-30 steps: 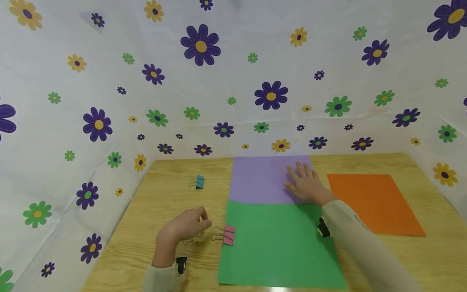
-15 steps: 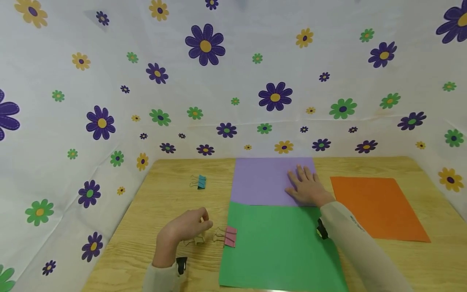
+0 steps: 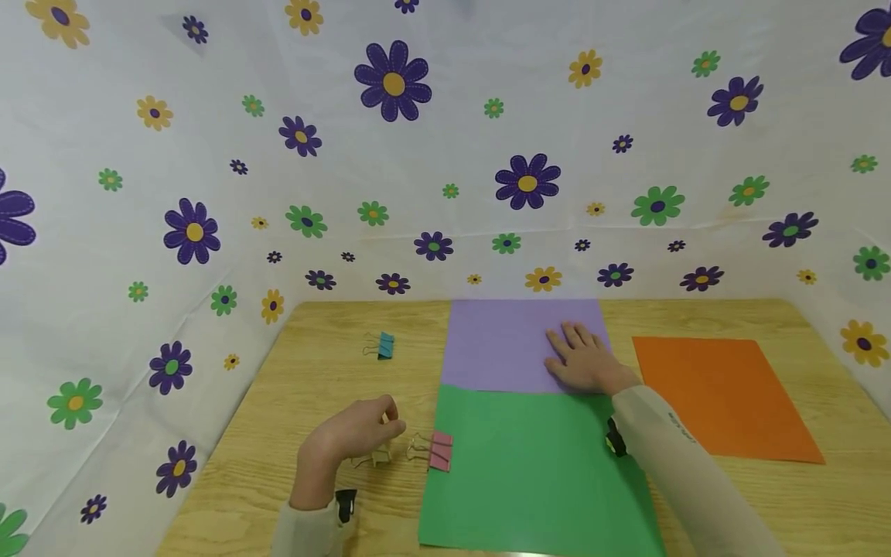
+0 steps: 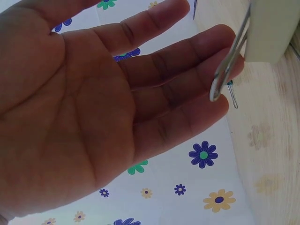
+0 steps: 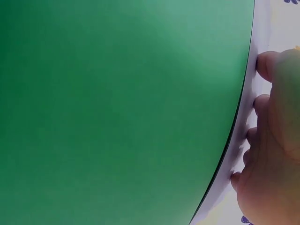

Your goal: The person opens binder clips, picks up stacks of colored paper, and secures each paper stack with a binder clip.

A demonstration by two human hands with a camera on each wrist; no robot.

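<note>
On the purple sheet (image 3: 497, 344), my right hand (image 3: 585, 362) rests palm down with its fingers spread. A green sheet (image 3: 536, 472) lies on the near side, its far edge running along the purple one; the right wrist view shows fingertips (image 5: 251, 136) on the purple strip past that edge. My left hand (image 3: 355, 428) is held over a cream binder clip (image 3: 380, 456), fingers relaxed and bent slightly. In the left wrist view the clip's wire handle overlaps the fingertips. Just right of that hand, a pink binder clip (image 3: 441, 451) sits at the green sheet's left edge, handles pointing left.
An orange sheet (image 3: 724, 398) lies on the wooden table (image 3: 313, 363) to the right. A blue binder clip (image 3: 386, 346) lies at the back left. White flower-printed cloth (image 3: 473, 139) rises behind the table and along both sides.
The head view has shifted slightly. My right hand has slid a little toward me on the purple sheet. My left hand has stayed in place over the cream clip.
</note>
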